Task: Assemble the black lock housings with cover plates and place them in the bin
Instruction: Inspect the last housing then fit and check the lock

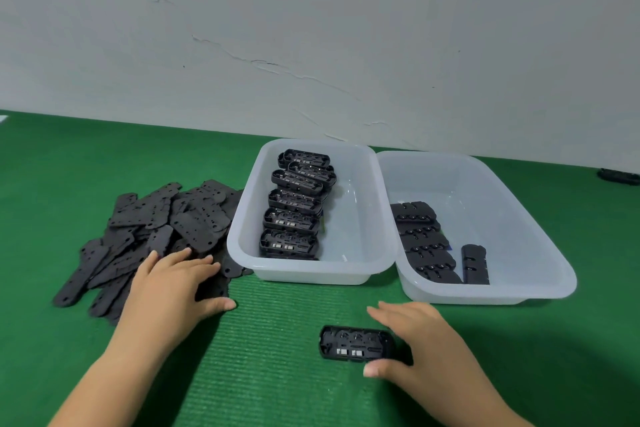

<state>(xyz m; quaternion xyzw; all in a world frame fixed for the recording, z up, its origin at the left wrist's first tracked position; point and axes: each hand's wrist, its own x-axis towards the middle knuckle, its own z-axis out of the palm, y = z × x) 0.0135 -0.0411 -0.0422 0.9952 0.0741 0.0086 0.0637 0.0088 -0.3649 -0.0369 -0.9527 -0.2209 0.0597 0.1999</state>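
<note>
One black lock housing (355,343) lies open side up on the green mat near me. My right hand (412,340) rests at its right end, thumb at the front edge and fingers spread past the back; a firm grip is not evident. My left hand (173,288) lies spread on the near edge of a pile of flat black cover plates (162,222) at the left. A translucent bin (349,274) in the middle holds a row of open housings (294,208). To its right, another bin (519,218) holds several covered housings (426,246).
The green ribbed mat (277,357) covers the table up to a cracked grey wall (311,45). A dark object (618,177) lies at the far right edge, near the wall. The two bins stand side by side, touching.
</note>
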